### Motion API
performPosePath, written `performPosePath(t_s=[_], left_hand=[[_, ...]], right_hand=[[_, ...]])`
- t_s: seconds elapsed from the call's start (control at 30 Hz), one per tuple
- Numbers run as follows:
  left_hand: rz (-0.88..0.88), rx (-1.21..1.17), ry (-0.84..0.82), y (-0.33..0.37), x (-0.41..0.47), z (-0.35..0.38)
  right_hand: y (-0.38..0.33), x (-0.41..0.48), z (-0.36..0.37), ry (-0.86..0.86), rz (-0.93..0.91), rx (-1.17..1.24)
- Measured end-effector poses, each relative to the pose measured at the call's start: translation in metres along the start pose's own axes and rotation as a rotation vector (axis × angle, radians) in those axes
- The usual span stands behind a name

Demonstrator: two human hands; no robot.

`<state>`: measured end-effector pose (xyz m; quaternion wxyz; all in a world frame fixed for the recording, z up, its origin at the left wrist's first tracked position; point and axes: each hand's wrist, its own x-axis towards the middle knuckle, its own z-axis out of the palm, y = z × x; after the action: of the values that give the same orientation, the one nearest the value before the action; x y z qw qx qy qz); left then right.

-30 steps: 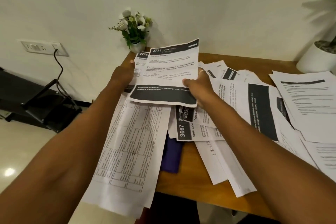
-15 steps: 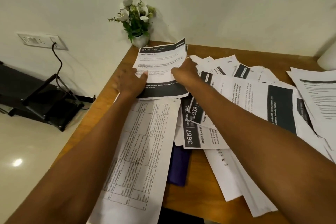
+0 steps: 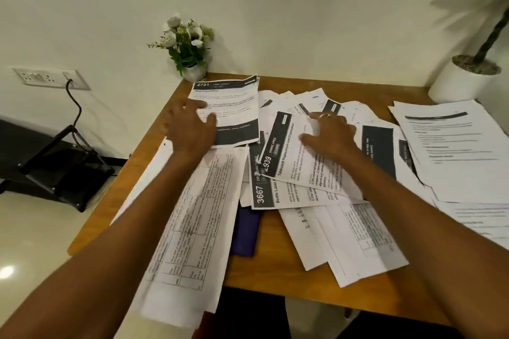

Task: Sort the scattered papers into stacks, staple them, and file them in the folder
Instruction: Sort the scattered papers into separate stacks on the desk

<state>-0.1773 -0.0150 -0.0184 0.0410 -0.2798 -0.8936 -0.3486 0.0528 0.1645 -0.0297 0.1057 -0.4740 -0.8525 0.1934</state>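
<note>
Paper on this wooden desk (image 3: 275, 263) is thin, light and limp. I judge that single sheets will slide over one another and crease if pinched hard, so I would take each one at a free edge or corner, thumb underneath. At far left the desk edge drops to open floor. The gridded sheet (image 3: 198, 215) overhangs the near edge, so a nudge could tip it off. The left hand (image 3: 190, 126) lies flat, fingers spread wide, on the left part of the sheet headed 2721 (image 3: 234, 107) and holds nothing. That sheet sits at the back left corner, just in front of the flower pot (image 3: 194, 73), with its right edge free to grip. Nearer me a dark purple item (image 3: 245, 231), possibly the folder, is mostly covered by sheets. Next come the sheet numbered 3667 (image 3: 275, 197) and, overlapping it, the sheet numbered 2939 (image 3: 292, 162). The right hand (image 3: 330, 135) rests on that upper sheet, fingers straight and lightly spread, gripping nothing. Farther right a squarer stack (image 3: 454, 151) lies near the white planter (image 3: 462, 85). Bare wood shows only along the back and in a near-centre patch, so I judge stacking room to be scarce.
</note>
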Motion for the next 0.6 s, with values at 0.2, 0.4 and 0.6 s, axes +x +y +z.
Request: performPosePath(t_s=[0.2,0.4,0.6], left_hand=[[0.291,-0.238,-0.362,0.042,-0.102,0.004],[0.279,-0.211,-0.442,0.044,-0.132,0.021],[0.273,-0.243,-0.392,0.049,-0.13,0.017]], right_hand=[[0.028,0.007,-0.021,-0.104,-0.024,-0.184],[0.022,0.002,-0.025,0.046,-0.127,-0.232],[0.016,-0.022,-0.049,0.139,-0.166,-0.02]])
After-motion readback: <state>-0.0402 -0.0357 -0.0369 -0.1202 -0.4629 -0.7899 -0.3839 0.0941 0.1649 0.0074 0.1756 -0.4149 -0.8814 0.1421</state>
